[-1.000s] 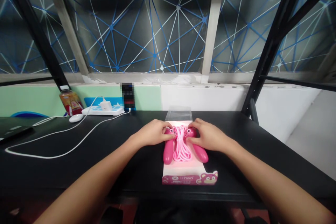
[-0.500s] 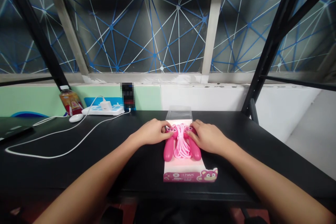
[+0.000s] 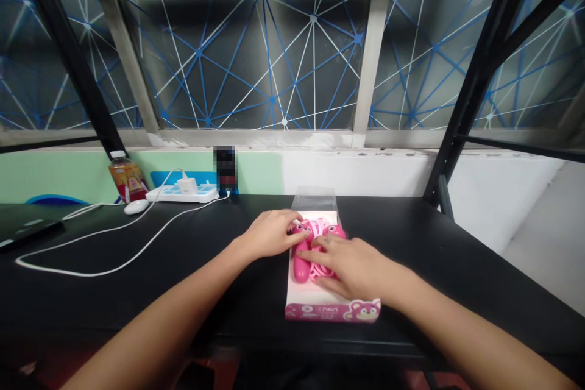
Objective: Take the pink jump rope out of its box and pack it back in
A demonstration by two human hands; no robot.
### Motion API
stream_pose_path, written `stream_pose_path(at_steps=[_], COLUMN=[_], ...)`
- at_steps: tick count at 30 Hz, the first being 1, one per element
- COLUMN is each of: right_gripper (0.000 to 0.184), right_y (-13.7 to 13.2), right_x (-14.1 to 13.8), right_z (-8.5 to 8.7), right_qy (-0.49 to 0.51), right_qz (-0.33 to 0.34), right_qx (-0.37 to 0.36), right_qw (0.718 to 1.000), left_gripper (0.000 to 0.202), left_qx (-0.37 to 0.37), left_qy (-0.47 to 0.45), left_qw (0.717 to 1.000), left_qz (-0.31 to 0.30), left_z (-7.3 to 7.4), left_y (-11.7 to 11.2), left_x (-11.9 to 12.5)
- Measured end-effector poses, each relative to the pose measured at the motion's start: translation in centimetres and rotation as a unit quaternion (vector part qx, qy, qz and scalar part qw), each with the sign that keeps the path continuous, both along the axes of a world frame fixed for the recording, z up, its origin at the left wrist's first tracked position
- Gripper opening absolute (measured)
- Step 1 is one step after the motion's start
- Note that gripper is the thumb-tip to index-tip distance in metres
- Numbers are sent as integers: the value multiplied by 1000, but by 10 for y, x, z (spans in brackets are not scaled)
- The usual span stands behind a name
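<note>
A pink jump rope (image 3: 301, 268) lies coiled on the pale backing card inside a shallow box (image 3: 299, 295), its handles having animal-face tops. My left hand (image 3: 274, 233) grips the top of the left handle, thumb on the near side and fingers around the far side. Across the coil and the right handle spreads my right hand (image 3: 354, 262), fingers apart and pointing left, covering most of that handle. The box's front flap (image 3: 331, 311) is printed with a pink bear. A clear plastic sleeve (image 3: 314, 200) shows at the box's far end.
On the black desk (image 3: 219, 292), a white cable (image 3: 91, 237) loops at left near a white mouse (image 3: 136, 206). Along the wall stand a drink bottle (image 3: 129, 180), a power strip (image 3: 183, 194) and a blurred-out dark device (image 3: 226, 169). Black metal posts (image 3: 466, 79) rise at both sides.
My right hand has left its pinch at the top of the right handle and moved nearer, spreading over the coil. My left hand stays at the left handle. The view has shifted slightly.
</note>
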State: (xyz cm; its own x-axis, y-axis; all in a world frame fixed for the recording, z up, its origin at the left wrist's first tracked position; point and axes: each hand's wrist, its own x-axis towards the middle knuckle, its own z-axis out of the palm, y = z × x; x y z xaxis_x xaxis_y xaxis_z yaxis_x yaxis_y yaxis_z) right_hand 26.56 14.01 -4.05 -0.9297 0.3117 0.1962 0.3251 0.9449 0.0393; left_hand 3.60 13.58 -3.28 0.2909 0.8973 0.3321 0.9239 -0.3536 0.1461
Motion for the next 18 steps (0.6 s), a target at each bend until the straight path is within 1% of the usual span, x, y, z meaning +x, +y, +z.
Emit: stream_pose_path(at_steps=[4,6,8,11,14,18], right_gripper=[50,49,47,46,46,43], right_y=[4,2,-1,-5,-6,-3], right_x=[3,5,6,6,5,1], right_z=[4,8,12,15,14,8], right_qy=[-3,-7,-4,2,2,7], right_qz=[22,38,50,51,42,28], right_qx=[16,19,12,3,5,17], right_qw=[1000,999,999,999,999,999], left_gripper=[40,44,41,29,19,21], left_qx=[48,29,4,-3,-9,-22], left_qy=[-47,-61,-70,-79,-80,-95], left_qw=[998,998,997,996,996,995], left_qz=[-3,-11,-23,-39,-41,-35], left_z=[-8,-11,-11,-7,-5,-7], left_y=[17,24,28,27,25,21], left_x=[-11,-18,-23,-27,-28,-27])
